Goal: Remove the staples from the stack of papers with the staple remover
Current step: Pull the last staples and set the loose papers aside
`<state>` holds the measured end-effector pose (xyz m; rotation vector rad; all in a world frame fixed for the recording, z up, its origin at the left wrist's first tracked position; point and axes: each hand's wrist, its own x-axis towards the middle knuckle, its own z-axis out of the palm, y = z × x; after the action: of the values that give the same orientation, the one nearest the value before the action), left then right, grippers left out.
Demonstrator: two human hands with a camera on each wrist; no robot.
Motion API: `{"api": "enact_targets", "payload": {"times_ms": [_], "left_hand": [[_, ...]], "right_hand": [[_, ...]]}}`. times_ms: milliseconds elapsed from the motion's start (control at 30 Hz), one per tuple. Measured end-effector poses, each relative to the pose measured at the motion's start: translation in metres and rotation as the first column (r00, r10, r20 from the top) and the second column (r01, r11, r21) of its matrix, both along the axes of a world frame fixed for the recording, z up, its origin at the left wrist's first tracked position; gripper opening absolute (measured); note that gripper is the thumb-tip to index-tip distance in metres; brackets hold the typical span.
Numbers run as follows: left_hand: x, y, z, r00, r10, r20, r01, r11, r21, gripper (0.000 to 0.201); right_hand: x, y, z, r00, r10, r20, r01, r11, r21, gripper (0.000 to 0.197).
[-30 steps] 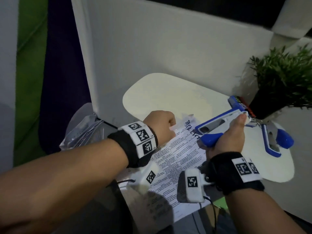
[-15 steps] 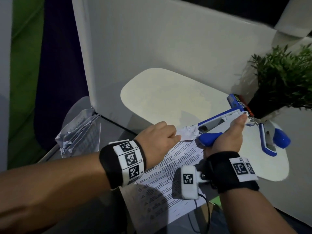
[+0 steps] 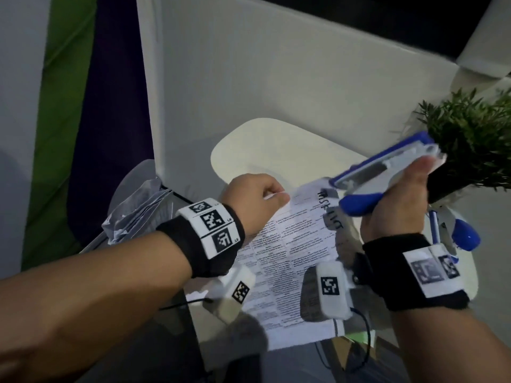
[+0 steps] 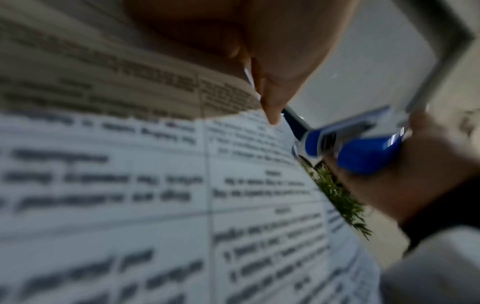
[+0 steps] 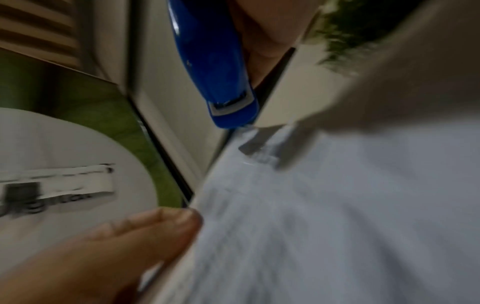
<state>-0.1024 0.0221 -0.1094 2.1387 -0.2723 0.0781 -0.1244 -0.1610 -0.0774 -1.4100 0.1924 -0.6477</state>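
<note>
- The stack of papers [image 3: 287, 261], printed side up at lower centre of the head view, is pinched at its top edge by the left hand [image 3: 255, 200], whose fingers are curled onto it. If the sheets are pulled against a staple that is not yet freed, the corner could be torn.
- The staple remover [image 3: 378, 175], blue and white, is clamped in the right hand [image 3: 395, 205] at centre right, its nose at the paper's upper right corner. Whether a staple is engaged cannot be told; a skewed pull could rip the hole wider.
- A second blue tool [image 3: 464, 236] lies at the right edge, beside the plant [image 3: 470, 145], and could be knocked by the right wrist.
</note>
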Motion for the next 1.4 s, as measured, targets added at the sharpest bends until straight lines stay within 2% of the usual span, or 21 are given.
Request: {"api": "enact_targets", "payload": {"times_ms": [33, 100, 133, 200, 267, 300, 467, 633, 800, 967, 1167, 1400], "left_hand": [[-0.002, 0.001, 0.006, 0.999, -0.030, 0.019, 0.029, 0.999, 0.044, 0.009], [-0.007, 0.001, 0.016, 0.993, -0.095, 0.066, 0.085, 0.986, 0.146, 0.014], [-0.010, 0.002, 0.021, 0.990, -0.113, 0.084, 0.095, 0.978, 0.188, 0.016], [-0.015, 0.002, 0.027, 0.986, -0.123, 0.113, 0.096, 0.969, 0.226, 0.018], [-0.021, 0.001, 0.030, 0.984, -0.124, 0.127, 0.094, 0.971, 0.219, 0.016], [-0.024, 0.001, 0.033, 0.982, -0.130, 0.138, 0.097, 0.971, 0.219, 0.016], [-0.035, 0.003, 0.040, 0.953, -0.189, 0.235, 0.125, 0.957, 0.262, 0.019], [-0.039, 0.003, 0.047, 0.940, -0.205, 0.273, 0.123, 0.949, 0.289, 0.019], [-0.042, 0.005, 0.048, 0.934, -0.235, 0.269, 0.130, 0.925, 0.356, 0.020], [-0.045, 0.005, 0.049, 0.930, -0.245, 0.272, 0.137, 0.921, 0.364, 0.020], [-0.045, 0.003, 0.047, 0.922, -0.271, 0.278, 0.154, 0.912, 0.380, 0.022], [-0.043, -0.002, 0.043, 0.918, -0.297, 0.264, 0.182, 0.905, 0.384, 0.021]], "right_hand": [[-0.001, 0.003, 0.009, 0.998, 0.029, 0.059, -0.023, 0.995, -0.098, 0.085], [-0.006, 0.013, 0.027, 0.984, 0.120, 0.134, -0.076, 0.952, -0.295, 0.052], [-0.008, 0.017, 0.033, 0.978, 0.165, 0.127, -0.102, 0.913, -0.395, 0.043], [-0.011, 0.025, 0.039, 0.971, 0.214, 0.109, -0.110, 0.799, -0.591, 0.039], [-0.009, 0.026, 0.037, 0.973, 0.218, 0.070, -0.114, 0.725, -0.680, 0.030], [-0.006, 0.025, 0.034, 0.975, 0.214, 0.058, -0.116, 0.714, -0.690, 0.030], [-0.002, 0.025, 0.027, 0.979, 0.185, 0.086, -0.088, 0.765, -0.638, 0.032], [-0.007, 0.031, 0.024, 0.984, 0.164, 0.069, -0.085, 0.771, -0.632, 0.034], [-0.010, 0.030, 0.028, 0.989, 0.133, 0.072, -0.076, 0.849, -0.523, 0.040], [-0.012, 0.032, 0.030, 0.987, 0.149, 0.062, -0.093, 0.838, -0.538, 0.042], [-0.014, 0.034, 0.028, 0.986, 0.148, 0.071, -0.083, 0.823, -0.562, 0.035], [-0.009, 0.033, 0.023, 0.988, 0.147, 0.047, -0.104, 0.859, -0.501, 0.035]]}}
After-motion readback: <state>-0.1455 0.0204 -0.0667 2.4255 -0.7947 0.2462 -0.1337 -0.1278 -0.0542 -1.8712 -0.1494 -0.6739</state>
